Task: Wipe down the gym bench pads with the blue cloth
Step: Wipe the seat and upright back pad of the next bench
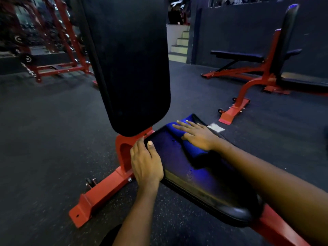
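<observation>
A black seat pad (200, 183) on a red frame lies in front of me, with the upright black back pad (129, 64) rising behind it. The folded blue cloth (177, 132) lies on the far right part of the seat pad. My right hand (197, 135) presses flat on the cloth with straight, spread fingers. My left hand (145, 162) grips the seat pad's left edge, thumb on top and fingers curled over the side.
The bench's red frame (99, 194) with a small wheel stretches over the dark rubber floor at lower left. Two more red-framed benches (248, 57) stand at the right. A red rack (58, 38) with weight plates is at the back left. Steps (179, 47) rise behind.
</observation>
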Action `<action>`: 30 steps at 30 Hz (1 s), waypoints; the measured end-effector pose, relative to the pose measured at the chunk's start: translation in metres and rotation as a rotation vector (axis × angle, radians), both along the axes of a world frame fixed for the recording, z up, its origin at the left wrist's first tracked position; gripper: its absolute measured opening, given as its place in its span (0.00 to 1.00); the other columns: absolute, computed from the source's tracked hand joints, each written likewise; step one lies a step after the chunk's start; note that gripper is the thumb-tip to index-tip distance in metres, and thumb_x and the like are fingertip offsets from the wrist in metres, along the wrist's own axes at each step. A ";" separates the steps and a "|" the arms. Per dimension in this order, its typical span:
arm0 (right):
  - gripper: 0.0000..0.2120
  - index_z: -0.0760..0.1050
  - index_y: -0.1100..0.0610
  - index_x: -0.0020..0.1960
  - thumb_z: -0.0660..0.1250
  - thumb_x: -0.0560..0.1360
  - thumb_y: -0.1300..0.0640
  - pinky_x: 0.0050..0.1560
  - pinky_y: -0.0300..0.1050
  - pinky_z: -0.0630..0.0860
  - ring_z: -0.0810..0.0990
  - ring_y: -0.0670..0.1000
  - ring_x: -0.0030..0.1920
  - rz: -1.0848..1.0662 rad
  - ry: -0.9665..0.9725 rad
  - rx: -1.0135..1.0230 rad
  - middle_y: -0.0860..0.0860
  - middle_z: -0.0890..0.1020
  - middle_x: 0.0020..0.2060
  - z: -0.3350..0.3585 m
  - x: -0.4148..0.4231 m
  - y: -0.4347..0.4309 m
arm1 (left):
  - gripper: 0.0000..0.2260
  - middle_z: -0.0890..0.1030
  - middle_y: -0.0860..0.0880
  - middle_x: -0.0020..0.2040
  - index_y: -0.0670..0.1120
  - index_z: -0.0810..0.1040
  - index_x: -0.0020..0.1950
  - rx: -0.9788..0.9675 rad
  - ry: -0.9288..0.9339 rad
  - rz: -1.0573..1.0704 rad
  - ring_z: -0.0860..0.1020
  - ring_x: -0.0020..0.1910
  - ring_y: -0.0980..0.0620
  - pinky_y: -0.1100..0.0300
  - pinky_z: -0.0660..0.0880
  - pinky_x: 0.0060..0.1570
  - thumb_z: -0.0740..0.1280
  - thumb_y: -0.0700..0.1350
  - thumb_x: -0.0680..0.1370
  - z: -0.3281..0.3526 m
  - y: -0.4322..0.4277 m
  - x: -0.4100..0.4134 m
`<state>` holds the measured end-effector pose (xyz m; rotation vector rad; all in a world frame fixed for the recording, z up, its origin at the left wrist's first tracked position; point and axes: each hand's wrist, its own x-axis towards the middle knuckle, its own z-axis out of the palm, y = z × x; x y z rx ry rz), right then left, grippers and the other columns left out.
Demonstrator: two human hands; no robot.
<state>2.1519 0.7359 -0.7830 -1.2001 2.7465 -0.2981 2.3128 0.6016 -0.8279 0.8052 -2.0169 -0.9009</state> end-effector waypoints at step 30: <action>0.23 0.57 0.39 0.77 0.44 0.83 0.48 0.75 0.65 0.41 0.47 0.51 0.80 -0.198 -0.012 0.057 0.40 0.53 0.79 0.020 0.044 -0.077 | 0.22 0.68 0.44 0.75 0.42 0.64 0.76 0.260 0.089 -0.298 0.64 0.74 0.48 0.60 0.57 0.70 0.50 0.50 0.85 0.007 -0.025 0.025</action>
